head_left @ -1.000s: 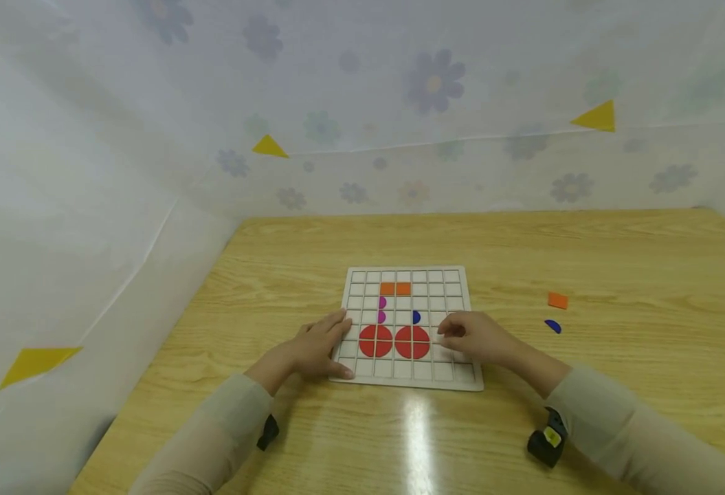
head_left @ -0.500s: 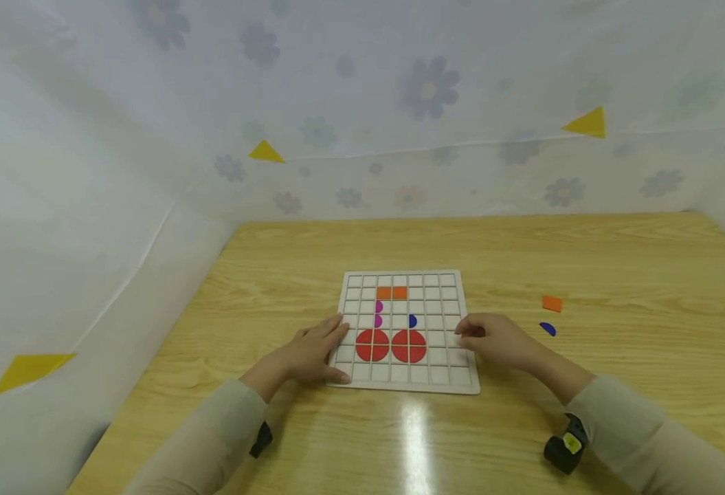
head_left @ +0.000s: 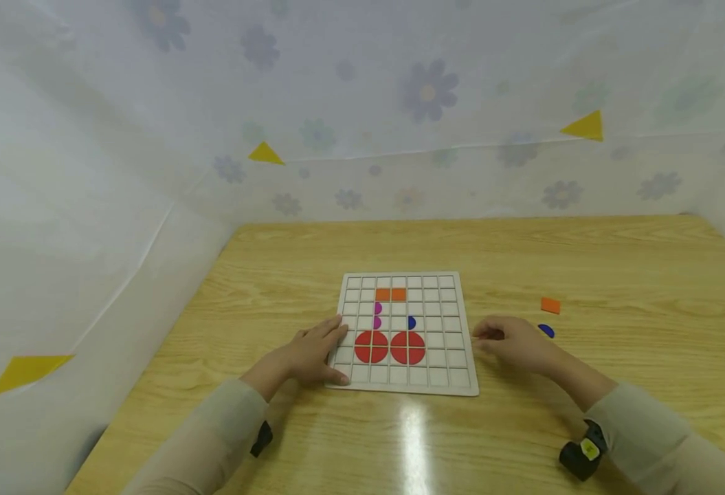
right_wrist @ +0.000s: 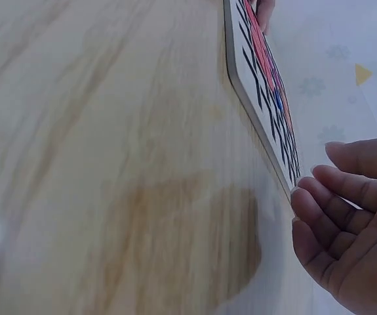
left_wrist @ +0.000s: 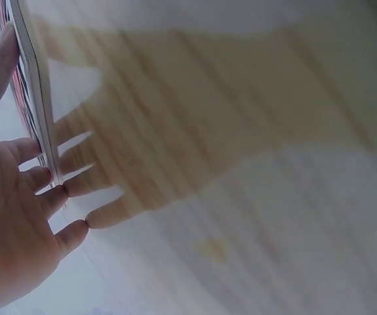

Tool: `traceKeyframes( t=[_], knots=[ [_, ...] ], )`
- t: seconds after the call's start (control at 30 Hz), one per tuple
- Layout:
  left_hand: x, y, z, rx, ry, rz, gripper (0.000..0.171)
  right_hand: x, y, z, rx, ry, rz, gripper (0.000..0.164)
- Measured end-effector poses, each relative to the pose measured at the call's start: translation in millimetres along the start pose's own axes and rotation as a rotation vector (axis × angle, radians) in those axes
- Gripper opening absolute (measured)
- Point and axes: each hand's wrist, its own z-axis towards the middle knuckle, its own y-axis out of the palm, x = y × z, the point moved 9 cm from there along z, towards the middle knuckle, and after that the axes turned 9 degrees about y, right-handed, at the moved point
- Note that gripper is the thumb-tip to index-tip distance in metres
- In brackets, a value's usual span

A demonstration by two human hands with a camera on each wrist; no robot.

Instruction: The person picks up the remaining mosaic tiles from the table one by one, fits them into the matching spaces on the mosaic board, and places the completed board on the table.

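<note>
A white grid board (head_left: 439, 376) lies flat on the table. My left hand (head_left: 315, 352) rests along its left edge with fingers spread, the thumb on the near left corner; in the left wrist view the fingertips (left_wrist: 54, 193) meet the board's side. Just off the right edge, my right hand (head_left: 517, 342) hovers with fingers loosely bent. The right wrist view shows nothing between its thumb and fingers (right_wrist: 326, 203). On the board are two red circles (head_left: 364, 355) made of quarters, a blue semicircle (head_left: 411, 322), two magenta semicircles (head_left: 377, 309) and two orange squares (head_left: 383, 294).
Right of the board, a loose orange square (head_left: 550, 305) and a loose blue semicircle (head_left: 545, 331) lie on the wooden table (head_left: 275, 261). A flowered white curtain (head_left: 362, 185) with yellow triangles hangs behind and at the sides.
My right hand has moved right, from over the board to beyond its right edge. The left hand keeps its place on the board, and the pieces lie as before.
</note>
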Motion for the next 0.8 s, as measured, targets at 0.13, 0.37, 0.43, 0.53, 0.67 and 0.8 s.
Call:
traceKeyframes(
  t=[0.13,0.37,0.43,0.53,0.67,0.8],
  knots=[
    [-0.9,1.2,0.3,0.003,0.01,0.0,0.089,8.6,-5.7,-4.3,0.006,0.028,-0.003,0.024],
    [-1.1,2.4,0.5,0.0,0.029,0.015,0.089,23.9,-18.6,-10.7,0.008,0.04,-0.001,0.025],
    [-0.6,2.0,0.3,-0.002,0.035,0.018,0.089,28.4,-22.8,-11.8,0.012,0.051,-0.002,0.024],
    [0.2,1.3,-0.3,-0.007,0.036,0.018,0.089,34.6,-29.6,-13.4,0.028,0.066,-0.017,0.024],
    [0.5,1.6,-0.7,-0.018,0.029,0.015,0.09,40.8,-37.4,-15.6,0.046,0.083,-0.046,0.026],
    [1.2,2.7,-1.3,-0.022,0.031,0.006,0.089,44.5,-44.2,-17.3,0.051,0.081,-0.051,0.03]
  ],
)
